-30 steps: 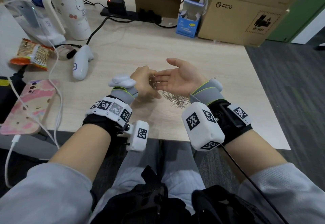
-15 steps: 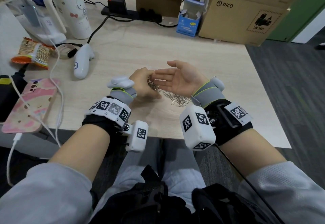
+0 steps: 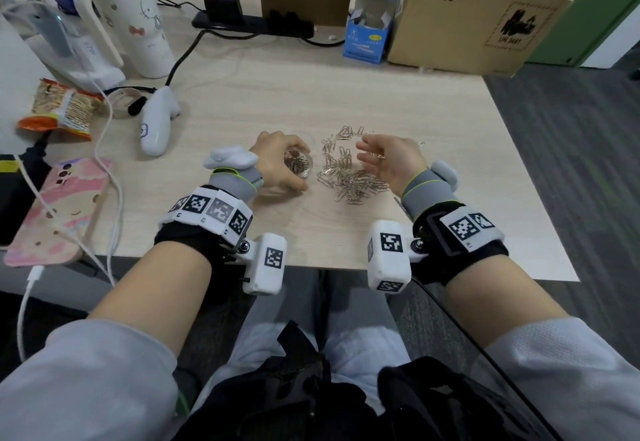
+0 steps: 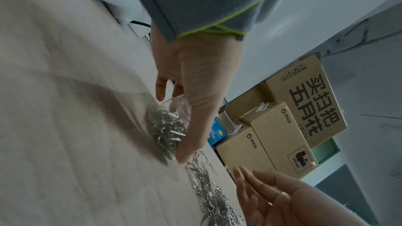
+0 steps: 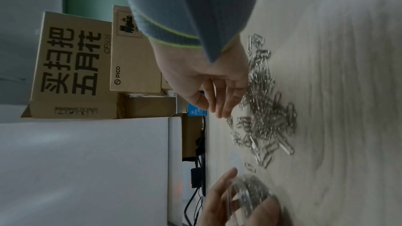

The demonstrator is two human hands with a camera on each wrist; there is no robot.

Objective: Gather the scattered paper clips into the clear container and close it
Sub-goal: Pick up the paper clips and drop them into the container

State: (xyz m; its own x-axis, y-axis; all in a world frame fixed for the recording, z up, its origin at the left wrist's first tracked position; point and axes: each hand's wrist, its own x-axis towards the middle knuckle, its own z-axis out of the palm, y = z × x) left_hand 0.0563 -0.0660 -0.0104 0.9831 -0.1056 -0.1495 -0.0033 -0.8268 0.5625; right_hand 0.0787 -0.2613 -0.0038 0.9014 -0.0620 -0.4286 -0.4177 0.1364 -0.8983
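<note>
Clear container in left hand, one clip pile

Clear container: your left hand covers its near wall; lid not discernible. Paper clips: motion-blurred in both wrist views, uncountable. Pink phone: cut at frame's left edge

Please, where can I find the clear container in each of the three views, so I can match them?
Head: clear container, left of centre, in the left hand.
Left wrist: centre, under that hand's fingers.
Right wrist: bottom, right of centre, gripped by the left hand.
Shared landmark: paper clip pile beside it, on the right hand's side.
</note>
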